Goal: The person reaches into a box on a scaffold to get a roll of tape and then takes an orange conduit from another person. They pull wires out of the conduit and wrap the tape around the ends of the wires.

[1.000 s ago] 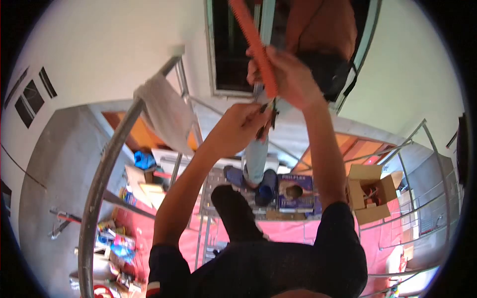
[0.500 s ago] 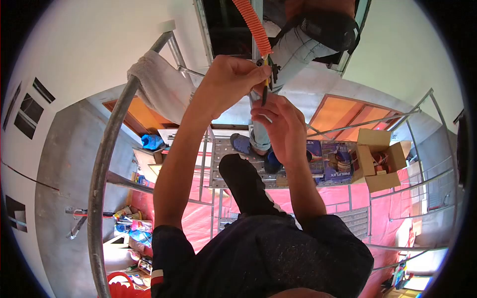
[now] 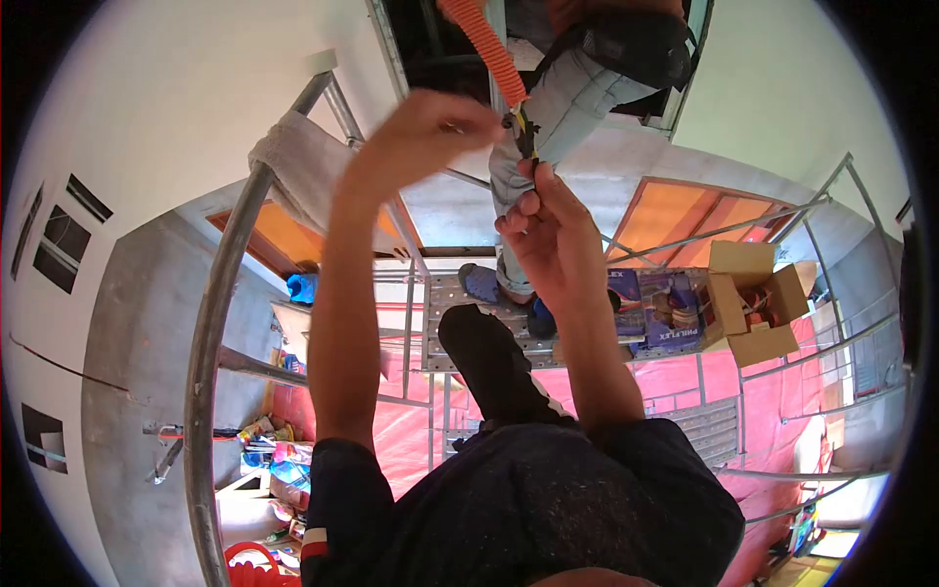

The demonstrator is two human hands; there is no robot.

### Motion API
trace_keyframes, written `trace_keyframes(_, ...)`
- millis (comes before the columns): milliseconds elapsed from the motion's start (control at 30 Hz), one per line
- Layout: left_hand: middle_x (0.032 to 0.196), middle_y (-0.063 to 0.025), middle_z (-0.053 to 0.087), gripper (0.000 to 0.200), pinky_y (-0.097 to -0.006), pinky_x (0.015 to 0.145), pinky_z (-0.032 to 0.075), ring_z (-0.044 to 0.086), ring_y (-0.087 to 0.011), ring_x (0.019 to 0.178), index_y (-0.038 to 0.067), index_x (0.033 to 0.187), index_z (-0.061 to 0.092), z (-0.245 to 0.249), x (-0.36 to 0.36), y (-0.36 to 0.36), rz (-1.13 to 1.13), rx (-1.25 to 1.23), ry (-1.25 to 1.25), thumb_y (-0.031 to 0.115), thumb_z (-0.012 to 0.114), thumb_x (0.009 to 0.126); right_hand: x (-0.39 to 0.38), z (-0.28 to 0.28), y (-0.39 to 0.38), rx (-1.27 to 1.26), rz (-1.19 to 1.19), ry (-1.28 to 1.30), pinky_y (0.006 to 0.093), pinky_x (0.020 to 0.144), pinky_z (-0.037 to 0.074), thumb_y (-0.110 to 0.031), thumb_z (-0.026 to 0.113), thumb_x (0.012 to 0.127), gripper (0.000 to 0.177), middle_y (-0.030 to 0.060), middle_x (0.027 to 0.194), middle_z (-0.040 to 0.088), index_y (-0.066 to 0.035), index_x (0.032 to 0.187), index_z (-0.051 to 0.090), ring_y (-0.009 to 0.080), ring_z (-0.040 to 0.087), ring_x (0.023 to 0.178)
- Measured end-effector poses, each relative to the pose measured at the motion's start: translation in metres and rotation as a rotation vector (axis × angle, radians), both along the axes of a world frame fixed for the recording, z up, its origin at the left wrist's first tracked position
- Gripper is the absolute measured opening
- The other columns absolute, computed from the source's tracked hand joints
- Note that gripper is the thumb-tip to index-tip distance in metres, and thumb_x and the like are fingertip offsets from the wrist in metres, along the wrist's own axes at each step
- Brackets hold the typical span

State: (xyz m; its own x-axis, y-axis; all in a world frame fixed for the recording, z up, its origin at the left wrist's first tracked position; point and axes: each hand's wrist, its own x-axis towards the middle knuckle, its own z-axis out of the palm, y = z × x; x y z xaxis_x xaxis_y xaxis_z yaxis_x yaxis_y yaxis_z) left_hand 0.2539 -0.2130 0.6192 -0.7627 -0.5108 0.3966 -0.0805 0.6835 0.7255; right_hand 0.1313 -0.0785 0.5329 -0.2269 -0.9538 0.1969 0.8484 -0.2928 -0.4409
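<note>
An orange corrugated conduit comes down from the top of the view, and a bundle of wires in yellow and black sticks out of its lower end. My right hand is closed below the bundle, with thumb and forefinger pinching the dark lower tip of the wires. To the left of the conduit's end, my left hand is raised and smeared by motion. Its fingertips reach close to the wires, but whether they touch or hold anything is not clear.
A person in light jeans is behind the conduit, on the perforated metal platform. The platform also carries purple boxes and an open cardboard box. Scaffold pipe with a towel rises at left.
My left hand has come off the wires and moved left, now blurred. My right hand has risen slightly and its fingers have closed on the lower wire end.
</note>
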Motion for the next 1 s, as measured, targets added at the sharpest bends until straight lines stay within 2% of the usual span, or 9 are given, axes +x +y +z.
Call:
trace_keyframes(67,0.095,-0.0053,0.07,0.044,-0.0228,0.073,0.047,0.062,-0.0093,0.088,0.002,0.124,0.061,0.022,0.006,-0.009,0.011,0.083,0.077,0.023,0.07,0.086,-0.003,0.003,0.006,0.013,0.053,-0.012,0.0302,0.064,0.049,-0.023,0.058,0.097,0.02,0.0061,0.073,0.064,-0.003,0.102,0.062,0.0175,0.06,0.062)
trace_keyframes(100,0.094,-0.0077,0.072,0.041,-0.024,0.077,0.051,0.067,-0.0134,0.088,0.0,0.12,0.061,0.029,-0.004,-0.002,-0.147,0.16,0.314,0.017,0.072,0.084,-0.001,0.007,0.009,0.035,0.056,0.005,0.0305,0.064,0.048,-0.023,0.058,0.097,0.02,0.006,0.073,0.063,-0.003,0.102,0.062,0.0176,0.06,0.062)
trace_keyframes(167,0.097,-0.0127,0.069,0.039,-0.0371,0.088,0.052,0.064,-0.0221,0.1,-0.001,0.113,0.059,0.048,-0.013,0.005,-0.22,0.244,0.277,0.022,0.072,0.085,0.003,0.014,0.014,0.078,0.065,0.037,0.0312,0.063,0.048,-0.023,0.058,0.096,0.02,0.0059,0.072,0.063,-0.003,0.102,0.062,0.0179,0.06,0.062)
trace_keyframes(233,0.097,-0.0147,0.067,0.035,-0.0407,0.09,0.053,0.064,-0.0252,0.102,-0.001,0.108,0.057,0.053,-0.021,0.004,-0.261,0.284,0.252,0.019,0.073,0.084,0.006,0.018,0.017,0.142,-0.015,0.058,0.0306,0.061,0.047,-0.023,0.059,0.096,0.021,0.0058,0.071,0.063,-0.003,0.1,0.062,0.017,0.06,0.061)
trace_keyframes(300,0.095,-0.0138,0.068,0.031,-0.0347,0.083,0.057,0.067,-0.0226,0.093,0.0,0.104,0.056,0.055,-0.029,0.002,-0.271,0.285,0.243,0.006,0.076,0.08,0.001,0.017,0.017,0.15,-0.065,0.086,0.0298,0.059,0.047,-0.024,0.061,0.095,0.022,0.0062,0.072,0.064,-0.002,0.099,0.063,0.0162,0.059,0.06)
trace_keyframes(500,0.087,-0.0121,0.069,0.022,-0.0322,0.072,0.058,0.069,-0.0195,0.078,-0.001,0.098,0.056,0.041,-0.048,0.008,0.068,-0.083,0.25,0.003,0.071,0.083,-0.018,0.014,0.004,0.095,-0.209,0.222,0.027,0.053,0.045,-0.023,0.065,0.093,0.024,0.0082,0.072,0.065,0.001,0.093,0.063,0.0151,0.058,0.054)
trace_keyframes(600,0.079,-0.0116,0.068,0.02,-0.0306,0.066,0.057,0.069,-0.0174,0.073,-0.002,0.095,0.056,0.035,-0.057,0.011,0.049,-0.103,0.333,0.003,0.071,0.082,-0.014,0.018,-0.002,0.078,-0.275,0.255,0.0274,0.053,0.046,-0.022,0.065,0.093,0.024,0.0105,0.072,0.065,0.002,0.093,0.061,0.0167,0.06,0.054)
trace_keyframes(900,0.079,-0.0119,0.069,0.023,-0.0277,0.065,0.058,0.07,-0.0168,0.073,-0.002,0.094,0.055,0.035,-0.067,0.016,0.24,-0.21,0.33,-0.003,0.072,0.078,0.0,0.024,-0.019,0.032,-0.369,0.385,0.0292,0.058,0.049,-0.022,0.057,0.097,0.028,0.0175,0.081,0.066,0.003,0.109,0.052,0.0211,0.065,0.062)
trace_keyframes(1000,0.063,-0.0078,0.061,0.02,-0.0312,0.054,0.051,0.062,-0.0148,0.057,-0.001,0.077,0.053,0.028,-0.07,0.011,0.219,-0.259,0.438,0.006,0.07,0.083,0.0,0.024,-0.026,0.085,-0.315,0.342,0.0307,0.062,0.05,-0.019,0.054,0.098,0.024,0.0172,0.084,0.067,0.002,0.108,0.053,0.0226,0.067,0.068)
